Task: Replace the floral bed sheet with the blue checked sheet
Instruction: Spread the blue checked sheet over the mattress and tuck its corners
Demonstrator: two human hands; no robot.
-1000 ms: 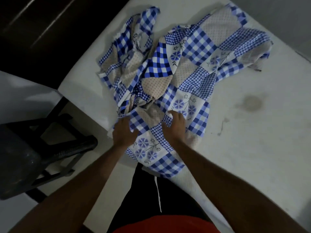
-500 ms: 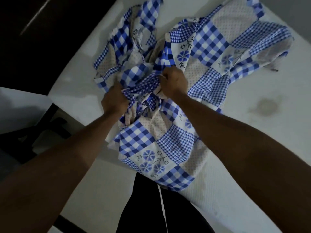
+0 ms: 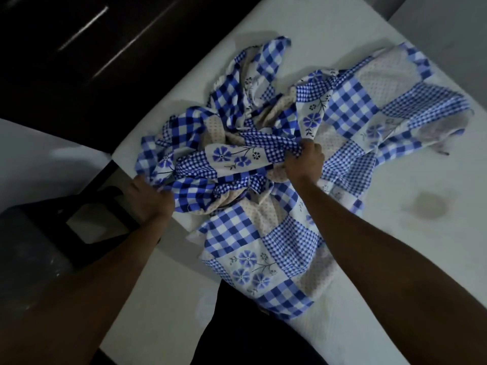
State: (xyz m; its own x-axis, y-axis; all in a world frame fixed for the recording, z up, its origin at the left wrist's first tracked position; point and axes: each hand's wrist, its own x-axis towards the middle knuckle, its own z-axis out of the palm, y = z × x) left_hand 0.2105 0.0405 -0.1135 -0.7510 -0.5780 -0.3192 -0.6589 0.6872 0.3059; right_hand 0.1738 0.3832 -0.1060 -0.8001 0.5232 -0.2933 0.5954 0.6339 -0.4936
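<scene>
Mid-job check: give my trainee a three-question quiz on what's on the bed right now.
1. True or false: the blue checked patchwork cotton sheet lies spread flat over the bare white mattress.
2. Which hand grips the sheet nearer the mattress corner?
3. The dark plastic chair stands: A) on the mattress B) on the floor beside the bed.

Key:
1. False; it is bunched.
2. The left hand; the right hand grips nearer the middle.
3. B.

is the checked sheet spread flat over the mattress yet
No, the sheet lies bunched in a heap near the mattress corner, with the left hand and right hand each gripping a fold.
</scene>
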